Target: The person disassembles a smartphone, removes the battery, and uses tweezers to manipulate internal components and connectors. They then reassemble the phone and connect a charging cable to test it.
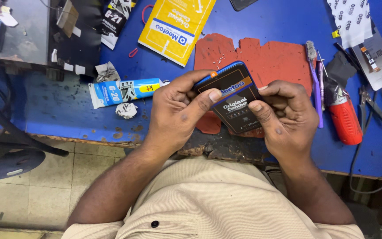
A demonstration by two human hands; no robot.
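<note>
Black glass under a printed protective film: that is the face of the phone (235,98), held between both hands just above the near edge of the desk (49,106). The left hand (175,113) wraps its fingers (202,101) around the phone's left side, thumb pressed flat on the film. The right hand (286,115) closes on the right edge, thumb tip resting on the screen. Both grips are snug, with no gap showing.

It looks stiff, thin and light, with a slick face and a breakable screen, so the blue rim seems the safest place to grip. Both wrists bend inward, forearms converging from the body.

Behind the phone lies a red mat (261,57). Right of it are a toothbrush (314,79) and a red cylinder-shaped tool (345,119); left of it, a blue glue tube (124,91).
</note>
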